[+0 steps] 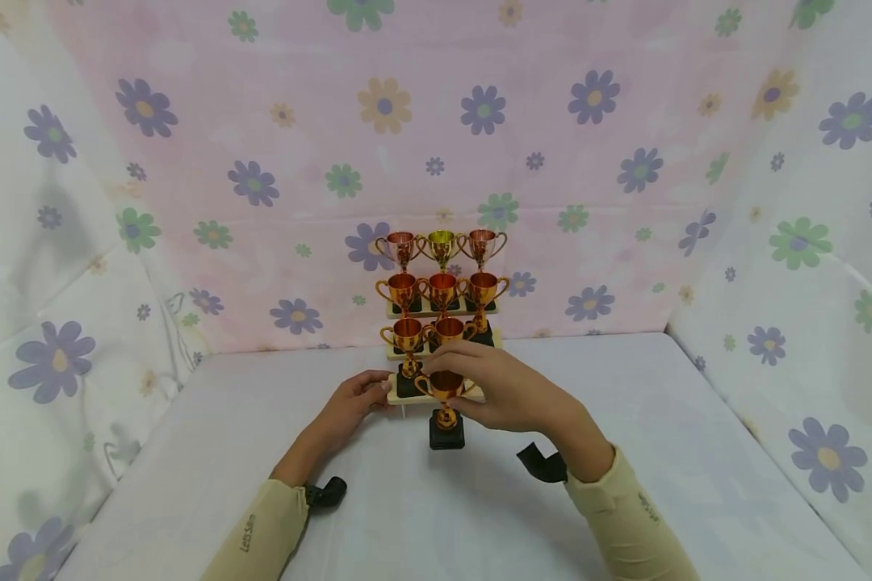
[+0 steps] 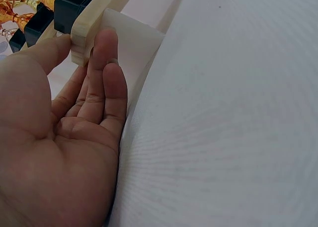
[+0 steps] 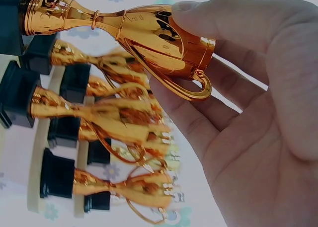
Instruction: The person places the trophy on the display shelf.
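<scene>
My right hand grips a bronze-coloured trophy cup by its bowl, thumb on one side and fingers on the other. In the head view this cup is upright, its black base in front of a tiered wooden stand. My left hand holds the left end of the stand's lowest board, with the thumb at its edge and fingers under it. Similar cups stand on the boards, including an orange-gold cup at the lower left. The right hand partly hides the cup beside it.
Toward the back, the top board bears a yellow-gold cup between two pinkish cups, one being the left pink cup. A white cloth covers the table. Flower-printed fabric encloses the back and sides.
</scene>
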The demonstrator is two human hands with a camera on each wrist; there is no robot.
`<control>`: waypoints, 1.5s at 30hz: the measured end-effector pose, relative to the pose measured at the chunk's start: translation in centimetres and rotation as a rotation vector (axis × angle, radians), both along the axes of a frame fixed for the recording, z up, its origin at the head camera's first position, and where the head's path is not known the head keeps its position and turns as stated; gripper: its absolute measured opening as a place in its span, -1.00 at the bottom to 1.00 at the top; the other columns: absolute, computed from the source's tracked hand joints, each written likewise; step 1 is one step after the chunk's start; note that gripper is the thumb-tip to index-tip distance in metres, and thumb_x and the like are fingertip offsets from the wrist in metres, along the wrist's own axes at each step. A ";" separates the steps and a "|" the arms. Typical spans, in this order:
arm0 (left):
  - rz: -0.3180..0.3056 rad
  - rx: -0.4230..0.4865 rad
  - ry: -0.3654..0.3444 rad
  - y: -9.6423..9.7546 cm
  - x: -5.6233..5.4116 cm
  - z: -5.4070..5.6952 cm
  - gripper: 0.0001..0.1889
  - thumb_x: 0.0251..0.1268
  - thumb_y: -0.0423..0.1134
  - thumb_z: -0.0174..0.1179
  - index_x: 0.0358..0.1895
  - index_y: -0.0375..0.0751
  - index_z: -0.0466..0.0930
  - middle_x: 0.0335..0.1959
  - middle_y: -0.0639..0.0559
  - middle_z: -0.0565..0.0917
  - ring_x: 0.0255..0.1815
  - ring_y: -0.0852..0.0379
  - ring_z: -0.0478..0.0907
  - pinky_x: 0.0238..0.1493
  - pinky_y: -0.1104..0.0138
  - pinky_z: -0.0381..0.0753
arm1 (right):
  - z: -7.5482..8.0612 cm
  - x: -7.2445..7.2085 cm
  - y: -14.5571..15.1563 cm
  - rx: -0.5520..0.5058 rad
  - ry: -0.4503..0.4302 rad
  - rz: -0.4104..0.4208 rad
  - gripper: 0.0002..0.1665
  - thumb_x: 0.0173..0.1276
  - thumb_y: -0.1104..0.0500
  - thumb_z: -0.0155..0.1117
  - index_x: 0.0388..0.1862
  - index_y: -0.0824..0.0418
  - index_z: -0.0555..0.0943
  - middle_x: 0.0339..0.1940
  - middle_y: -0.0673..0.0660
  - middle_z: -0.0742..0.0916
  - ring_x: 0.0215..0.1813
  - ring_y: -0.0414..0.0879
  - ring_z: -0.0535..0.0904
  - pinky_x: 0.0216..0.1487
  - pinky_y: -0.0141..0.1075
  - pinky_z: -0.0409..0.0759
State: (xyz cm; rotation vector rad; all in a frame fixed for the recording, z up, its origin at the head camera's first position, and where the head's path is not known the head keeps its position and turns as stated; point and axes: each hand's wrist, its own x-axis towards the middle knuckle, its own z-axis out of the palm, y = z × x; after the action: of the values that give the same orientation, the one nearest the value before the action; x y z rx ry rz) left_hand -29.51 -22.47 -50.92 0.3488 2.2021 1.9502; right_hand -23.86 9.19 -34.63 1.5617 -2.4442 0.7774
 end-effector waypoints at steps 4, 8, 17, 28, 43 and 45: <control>0.000 0.000 -0.002 0.0 -0.1 0.0 -0.53 0.69 -0.16 0.11 0.44 -0.37 0.44 0.23 -0.28 0.68 0.04 0.03 0.68 0.12 0.23 0.70 | 0.5 -0.3 0.9 -0.035 -0.003 -0.001 -0.37 0.38 0.30 0.50 0.41 0.07 0.59 0.31 -0.02 0.64 0.18 -0.19 0.62 0.13 -0.21 0.68; 0.002 0.002 -0.004 0.0 -0.1 0.0 -0.54 0.69 -0.17 0.10 0.45 -0.38 0.44 0.22 -0.26 0.68 0.04 0.04 0.68 0.12 0.22 0.70 | 0.9 -0.6 1.6 -0.077 0.014 -0.002 -0.39 0.36 0.33 0.50 0.38 0.08 0.61 0.27 -0.03 0.66 0.13 -0.19 0.62 0.09 -0.19 0.68; 0.010 0.002 -0.006 0.2 -0.1 0.2 -0.53 0.70 -0.18 0.09 0.44 -0.43 0.42 0.20 -0.26 0.68 0.01 0.06 0.67 0.09 0.27 0.70 | 1.3 -1.0 3.1 -0.143 0.059 -0.061 -0.45 0.35 0.33 0.50 0.31 0.17 0.64 0.29 0.01 0.65 0.18 -0.14 0.60 0.08 -0.23 0.69; -0.013 0.019 -0.004 0.1 -0.1 0.2 -0.52 0.71 -0.19 0.08 0.45 -0.45 0.40 0.22 -0.30 0.66 0.01 0.07 0.67 0.09 0.27 0.70 | 1.2 -1.9 4.7 -0.176 0.033 -0.134 -0.40 0.34 0.31 0.51 0.36 0.13 0.62 0.29 -0.01 0.66 0.27 -0.10 0.60 0.27 -0.07 0.63; 0.004 0.008 -0.011 0.2 0.0 0.2 -0.53 0.70 -0.19 0.09 0.45 -0.44 0.41 0.19 -0.24 0.69 0.00 0.06 0.68 0.08 0.26 0.70 | 0.6 -3.1 5.8 -0.239 0.029 -0.188 -0.31 0.33 0.39 0.49 0.43 0.11 0.59 0.36 0.04 0.65 0.40 -0.01 0.55 0.38 0.02 0.56; 0.003 0.009 -0.014 0.2 0.0 0.2 -0.53 0.70 -0.19 0.09 0.45 -0.44 0.41 0.20 -0.24 0.69 0.00 0.06 0.68 0.09 0.26 0.71 | 0.4 -3.4 5.9 -0.249 0.038 -0.193 -0.31 0.34 0.38 0.49 0.44 0.11 0.59 0.37 0.05 0.65 0.42 0.00 0.54 0.40 0.03 0.54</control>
State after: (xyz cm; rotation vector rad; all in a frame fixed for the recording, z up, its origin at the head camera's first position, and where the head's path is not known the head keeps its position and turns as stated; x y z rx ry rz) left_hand -29.51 -22.25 -50.69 0.3323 2.1873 1.9589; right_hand -27.25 15.09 -34.20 1.2214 -2.3210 0.9622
